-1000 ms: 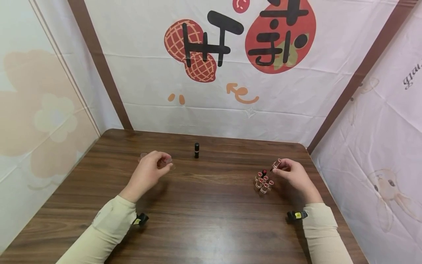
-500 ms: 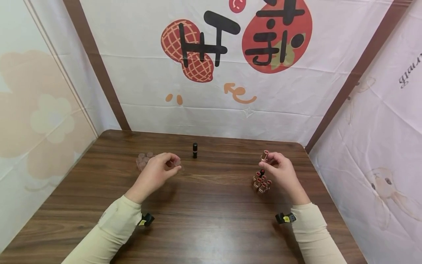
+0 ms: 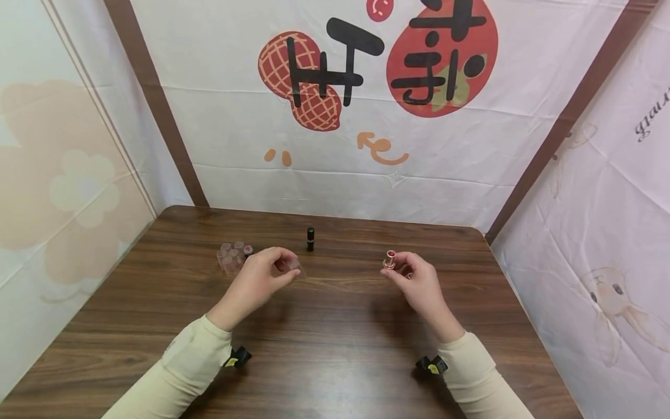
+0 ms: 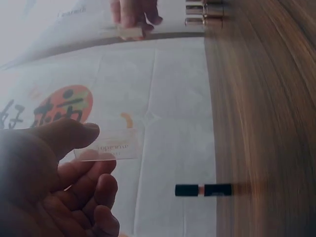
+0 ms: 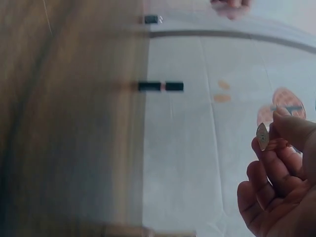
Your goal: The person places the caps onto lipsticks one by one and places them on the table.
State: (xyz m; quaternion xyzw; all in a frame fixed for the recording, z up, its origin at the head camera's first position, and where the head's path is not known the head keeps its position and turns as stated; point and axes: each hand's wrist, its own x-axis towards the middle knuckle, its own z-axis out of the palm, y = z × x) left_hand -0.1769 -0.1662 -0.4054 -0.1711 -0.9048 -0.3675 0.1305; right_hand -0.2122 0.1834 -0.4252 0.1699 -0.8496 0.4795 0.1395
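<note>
The right hand [image 3: 420, 281] is pinching a shiny rose-gold, red-topped lipstick tube [image 3: 389, 260] low, apparently leaving its top free, above the brown wooden table [image 3: 335, 331]. The left hand [image 3: 255, 284] is pinching a clear, lettered plastic cap [image 4: 116, 145], leaving one end uncovered.

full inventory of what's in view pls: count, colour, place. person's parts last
table: 1, brown, foreground
cloth walls: 3, pale, printed; back, left, right
black tube: 1, black, upright, rear middle
clear caps: several, translucent, table's left
dark piece: 1, black, pinkish top, beside them
standing tubes: at least 2, rose-gold, table's right
held cap: 1, clear, left hand
held tube: 1, rose-gold, red tip, right hand
wrist cameras: 2, black/yellow, wrists
hands: 2, bare, above table
sleeves: 2, cream, forearms
</note>
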